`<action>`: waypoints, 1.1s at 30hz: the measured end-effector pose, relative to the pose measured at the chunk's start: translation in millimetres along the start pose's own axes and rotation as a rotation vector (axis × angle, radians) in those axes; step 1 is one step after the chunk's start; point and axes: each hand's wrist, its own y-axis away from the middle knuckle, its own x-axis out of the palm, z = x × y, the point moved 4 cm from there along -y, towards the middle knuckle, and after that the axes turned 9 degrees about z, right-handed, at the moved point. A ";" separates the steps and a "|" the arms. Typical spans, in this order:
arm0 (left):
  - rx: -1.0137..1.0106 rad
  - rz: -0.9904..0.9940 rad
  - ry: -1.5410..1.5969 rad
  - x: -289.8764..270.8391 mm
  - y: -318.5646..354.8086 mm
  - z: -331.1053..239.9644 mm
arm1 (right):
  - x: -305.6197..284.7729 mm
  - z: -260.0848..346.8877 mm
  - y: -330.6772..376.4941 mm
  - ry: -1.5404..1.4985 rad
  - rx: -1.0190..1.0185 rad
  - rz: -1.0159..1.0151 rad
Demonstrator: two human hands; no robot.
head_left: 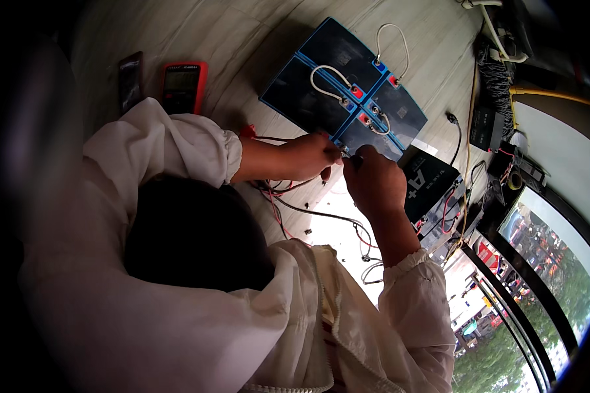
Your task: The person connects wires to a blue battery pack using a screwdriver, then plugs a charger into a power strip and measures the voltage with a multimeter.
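Several black batteries with blue edges stand together in a block on the floor. Short white cables link their red and blue terminals. At the block's near corner, my left hand is closed in a pinch beside a metal terminal. My right hand meets it from the other side, its fingers curled round something dark that is mostly hidden. What the left fingertips hold is too small to make out. Black and red wires lie below my left wrist.
A red multimeter and a dark flat object lie at the left. Close to my right hand stands a black battery with white markings. Small dark pieces and loose cable are scattered on the bright floor. A glass door stands at the right.
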 end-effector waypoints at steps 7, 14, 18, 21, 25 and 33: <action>-0.040 -0.007 -0.021 0.0 9.5 -14.5 | 9.8 -8.1 -0.1 -0.297 0.141 -0.157; -0.040 0.020 0.012 10.5 4.6 -0.5 | 16.5 -10.9 0.4 -0.448 0.233 -0.187; -0.091 0.072 0.135 18.3 14.5 2.1 | 17.2 -25.1 -6.4 -0.449 0.183 -0.097; -0.074 0.084 0.198 17.6 15.1 2.3 | -1.5 -32.9 2.2 -0.446 0.090 -0.178; -0.011 0.011 0.061 6.0 13.7 2.2 | -24.6 -54.1 27.2 -0.770 0.044 -0.333; -0.213 0.013 -0.277 -3.3 14.2 22.8 | 55.1 -93.5 37.0 -0.849 0.040 -0.193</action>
